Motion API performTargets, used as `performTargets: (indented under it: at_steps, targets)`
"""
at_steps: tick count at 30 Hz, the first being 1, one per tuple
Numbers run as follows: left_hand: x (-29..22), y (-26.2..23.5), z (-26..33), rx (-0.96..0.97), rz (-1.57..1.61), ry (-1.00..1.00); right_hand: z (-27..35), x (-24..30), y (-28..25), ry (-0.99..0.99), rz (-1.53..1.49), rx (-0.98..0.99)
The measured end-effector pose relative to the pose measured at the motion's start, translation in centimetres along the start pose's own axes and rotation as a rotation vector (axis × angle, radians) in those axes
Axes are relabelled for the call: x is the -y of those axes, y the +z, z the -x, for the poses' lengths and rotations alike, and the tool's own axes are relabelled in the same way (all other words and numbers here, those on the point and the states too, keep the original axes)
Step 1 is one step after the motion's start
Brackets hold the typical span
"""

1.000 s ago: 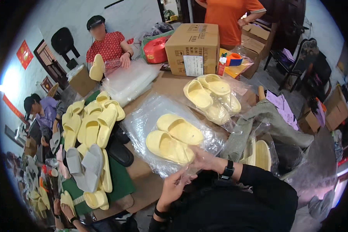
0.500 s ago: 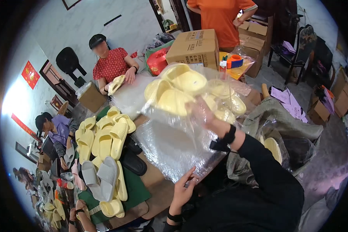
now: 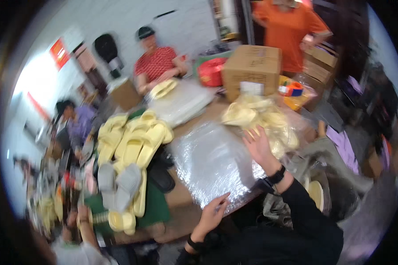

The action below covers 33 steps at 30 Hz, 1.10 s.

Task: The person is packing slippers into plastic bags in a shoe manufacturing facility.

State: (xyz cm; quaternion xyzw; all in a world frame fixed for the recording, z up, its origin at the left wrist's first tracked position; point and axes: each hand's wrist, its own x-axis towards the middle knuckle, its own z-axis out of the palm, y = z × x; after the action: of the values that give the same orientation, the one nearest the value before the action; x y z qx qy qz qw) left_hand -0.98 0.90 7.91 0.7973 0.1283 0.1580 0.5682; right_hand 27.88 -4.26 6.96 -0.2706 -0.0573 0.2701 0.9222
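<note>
My right hand (image 3: 258, 146) is raised with fingers spread and holds nothing. It is just in front of a pile of yellow slippers in clear plastic bags (image 3: 281, 128). My left hand (image 3: 211, 216) holds nothing I can see, its fingers stretched out at the near edge of a stack of flat clear plastic bags (image 3: 208, 159). Left of the stack, loose yellow slippers (image 3: 132, 143) lie heaped on a green mat (image 3: 157, 215). Grey slippers (image 3: 127, 181) rest on the near part of that heap, and black slippers (image 3: 160, 174) lie beside it. Motion blurs the picture.
A carton (image 3: 252, 66) stands on the far side of the table, beside a red bundle (image 3: 211, 73) and a tape dispenser (image 3: 292, 89). A co-worker in red (image 3: 157, 62) handles a yellow slipper (image 3: 163, 88). A sack (image 3: 323, 163) lies at my right.
My right hand has let go of a bagged pair of yellow slippers, which now lies on the far pile. The whole view has shifted. The co-worker's slipper is now lower, over the plastic.
</note>
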Motion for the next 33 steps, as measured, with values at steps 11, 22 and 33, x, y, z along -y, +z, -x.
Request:
performTargets:
  at_steps: [11, 22, 33]
  targets:
    - [0.6, -9.9, 0.7, -0.366, -0.271, 0.163, 9.0, -4.8, -1.8, 0.5, 0.908, 0.398]
    - [3.9, -22.8, 1.2, -1.131, -0.071, -0.031, 10.2, -8.8, -6.0, 0.541, 1.187, 0.567]
    - [11.5, -33.8, 0.0, -1.033, 0.737, -0.42, 10.9, -9.5, -7.0, 0.408, 0.97, 0.514]
